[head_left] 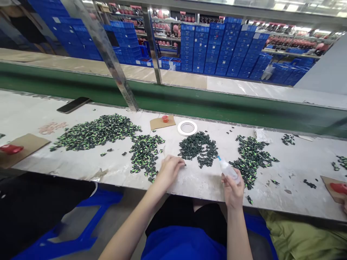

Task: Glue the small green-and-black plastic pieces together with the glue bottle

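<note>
My right hand (233, 188) is wrapped round a translucent white squeeze bottle (228, 169) with a narrow blue tip, tilted up and to the left. My left hand (171, 168) rests low over the table with its fingers pinched together; a small dark piece (185, 165) shows at the fingertips. Between the hands and a little beyond them lies a pile of small black parts (193, 146). Black parts with green marks form another pile (145, 153) just left of my left hand. A similar black-and-green pile (249, 159) lies beside my right hand.
A white tape roll (187, 128) and a red cup on cardboard (165, 118) sit toward the back. Farther left are a large black-and-green pile (97, 131) and a phone (73, 105). A metal post (114, 61) rises behind. Another person's hand (345, 206) shows at the right edge.
</note>
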